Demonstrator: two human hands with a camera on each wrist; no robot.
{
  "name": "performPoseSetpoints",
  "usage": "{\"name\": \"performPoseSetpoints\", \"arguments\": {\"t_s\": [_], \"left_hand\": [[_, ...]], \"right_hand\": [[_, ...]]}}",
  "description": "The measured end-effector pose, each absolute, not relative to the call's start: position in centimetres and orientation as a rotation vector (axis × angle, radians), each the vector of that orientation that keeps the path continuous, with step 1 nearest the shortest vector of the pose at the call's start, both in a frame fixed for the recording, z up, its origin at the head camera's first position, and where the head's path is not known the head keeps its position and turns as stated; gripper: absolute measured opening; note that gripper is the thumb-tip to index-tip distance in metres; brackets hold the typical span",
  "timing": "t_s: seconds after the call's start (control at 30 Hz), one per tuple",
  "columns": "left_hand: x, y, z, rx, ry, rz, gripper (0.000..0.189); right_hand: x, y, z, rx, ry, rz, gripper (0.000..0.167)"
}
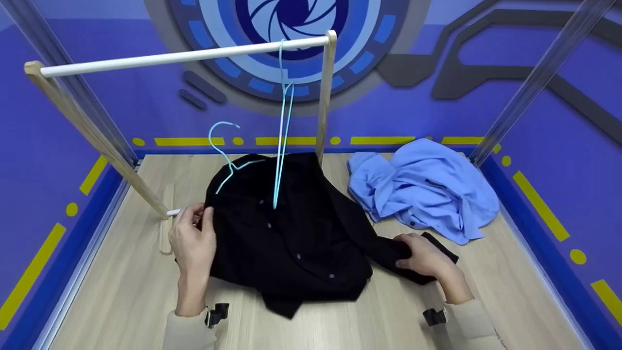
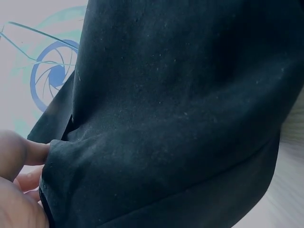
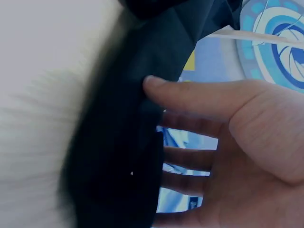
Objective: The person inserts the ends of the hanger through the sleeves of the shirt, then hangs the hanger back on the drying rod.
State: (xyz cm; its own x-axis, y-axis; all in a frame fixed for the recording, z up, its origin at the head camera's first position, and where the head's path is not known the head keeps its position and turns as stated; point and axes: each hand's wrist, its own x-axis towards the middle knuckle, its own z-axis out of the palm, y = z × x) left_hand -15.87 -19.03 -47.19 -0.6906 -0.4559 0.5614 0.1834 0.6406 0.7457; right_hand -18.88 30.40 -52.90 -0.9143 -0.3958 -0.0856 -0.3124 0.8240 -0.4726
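Observation:
A black button-up shirt is spread in front of the rack, its small buttons running down the front. My left hand pinches the cloth at the shirt's left edge between thumb and fingers. Out to the right, my right hand grips a sleeve, thumb on top and fingers behind it. A light blue wire hanger lies at the shirt's collar, its hook sticking up and part of its arms hidden by black cloth.
A rack with a white rail and wooden posts stands at the back left. Another light blue hanger hangs from the rail, overlapping the black shirt in the head view. A crumpled blue shirt lies at the back right on the wooden table.

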Motion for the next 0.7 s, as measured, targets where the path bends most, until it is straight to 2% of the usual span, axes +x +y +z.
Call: {"name": "performPoseSetpoints", "arguments": {"t_s": [0.47,0.7], "left_hand": [[-15.5,-19.4,-45.8,0.273,-2.074,-1.066,0.015],[-15.4,-19.6,-45.1,0.310,-2.081,-1.047,0.015]], "right_hand": [[-18.4,28.3,-53.8,-0.718,2.806,-0.666,0.051],[-18.2,27.1,-53.9,-0.665,2.794,-0.651,0.054]]}}
